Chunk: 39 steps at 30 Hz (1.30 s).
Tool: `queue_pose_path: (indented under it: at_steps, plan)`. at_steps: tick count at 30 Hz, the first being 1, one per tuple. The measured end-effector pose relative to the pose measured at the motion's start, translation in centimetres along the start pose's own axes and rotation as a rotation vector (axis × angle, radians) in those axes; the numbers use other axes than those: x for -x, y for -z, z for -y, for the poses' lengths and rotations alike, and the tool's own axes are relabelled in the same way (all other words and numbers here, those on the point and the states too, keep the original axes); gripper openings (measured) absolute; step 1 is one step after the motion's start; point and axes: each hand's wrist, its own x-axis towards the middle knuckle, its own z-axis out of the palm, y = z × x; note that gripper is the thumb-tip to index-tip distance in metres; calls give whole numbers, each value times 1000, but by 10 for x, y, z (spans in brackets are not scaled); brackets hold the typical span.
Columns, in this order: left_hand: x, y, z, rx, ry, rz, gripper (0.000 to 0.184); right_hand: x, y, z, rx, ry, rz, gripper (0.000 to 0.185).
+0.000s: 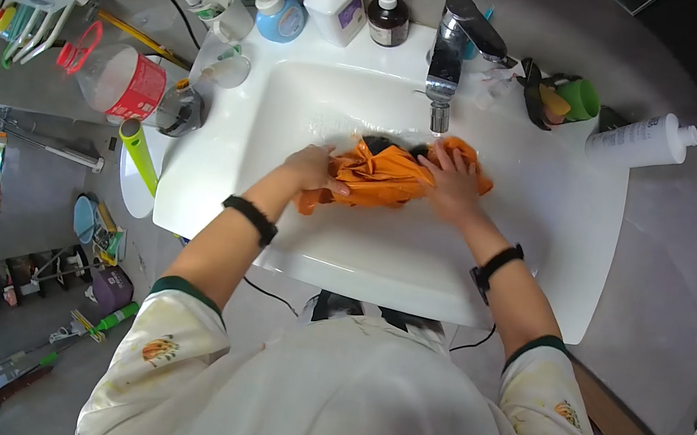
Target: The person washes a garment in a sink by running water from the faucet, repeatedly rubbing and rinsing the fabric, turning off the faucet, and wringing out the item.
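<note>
A crumpled orange cloth (383, 182) with black patches lies wet in the white sink (486, 284), below the chrome faucet (444, 76). My left hand (312, 168) grips the cloth's left end, its thumb lying over the fabric and its other fingers partly hidden. On the right end rests my right hand (454, 188), open, with fingers spread across the cloth just under the spout. Water shows around the cloth's back edge.
Along the sink's back stand a blue-capped bottle (275, 7), a white pump bottle (337, 3) and a dark pump bottle (389, 15). A green cup (580, 100) and a white bottle (643, 142) are at right. A red-labelled plastic jug (123, 81) stands left.
</note>
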Motion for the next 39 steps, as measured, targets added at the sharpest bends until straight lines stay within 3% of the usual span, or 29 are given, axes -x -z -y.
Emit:
queue_pose_path:
  at_steps: [3, 5, 7, 9, 11, 13, 14, 18, 20, 21, 22, 24, 26, 28, 30, 31, 33, 34, 36, 37, 39]
  plan:
    - [48, 41, 16, 140, -165, -148, 69, 22, 41, 6, -102, 55, -187, 36]
    - [93, 83, 3, 398, -168, -154, 45, 41, 94, 20, -244, 33, -311, 28]
    - [147, 122, -28, 459, -244, -323, 33, 59, 136, 34, -239, 102, -408, 27]
    - [189, 146, -54, 652, -367, -536, 27, 74, 175, 49, -232, 174, -504, 26]
    - [225, 170, -71, 662, -471, -683, 25, 87, 209, 63, -157, 288, -748, 22]
    - [249, 180, -80, 721, -639, -819, 23, 100, 240, 78, -134, 333, -851, 22]
    - [262, 183, -88, 716, -649, -820, 24, 104, 248, 82, -117, 369, -948, 22]
    - [245, 161, -85, 797, -606, -720, 24, 105, 236, 65, -141, 365, -959, 27]
    - [201, 122, -75, 872, -505, -608, 24, 109, 203, 62, 73, 92, -551, 32]
    - [175, 94, -65, 892, -414, -514, 25, 108, 179, 57, 9, 55, -444, 33]
    - [148, 68, -54, 766, -250, -346, 24, 107, 154, 51, -53, 21, -340, 35]
    - [86, -9, -19, 335, -213, -340, 25, 110, 118, 46, 58, -33, -54, 37]
    - [68, -41, -5, 152, -209, -332, 25, 122, 99, 45, 0, -30, -5, 40]
    - [73, -42, -12, 376, -90, -394, 26, 128, 98, 40, -62, -34, 49, 43]
    - [78, -7, -24, 797, -262, -441, 22, 132, 98, 34, -91, -2, -67, 64]
    - [116, 34, -56, 918, -311, -382, 24, 132, 103, 36, -89, 1, -62, 64]
    - [159, 85, -91, 946, -530, -470, 29, 129, 127, 44, -185, 156, -288, 89]
    - [182, 108, -110, 883, -650, -556, 30, 125, 135, 51, -183, 163, -285, 89]
    - [221, 149, -138, 680, -897, -691, 34, 113, 147, 76, -265, 316, -623, 100]
    - [236, 166, -147, 540, -1021, -743, 36, 106, 156, 91, -263, 322, -615, 100]
    - [251, 184, -158, 769, -1224, -623, 41, 95, 186, 125, -777, 499, -603, 89]
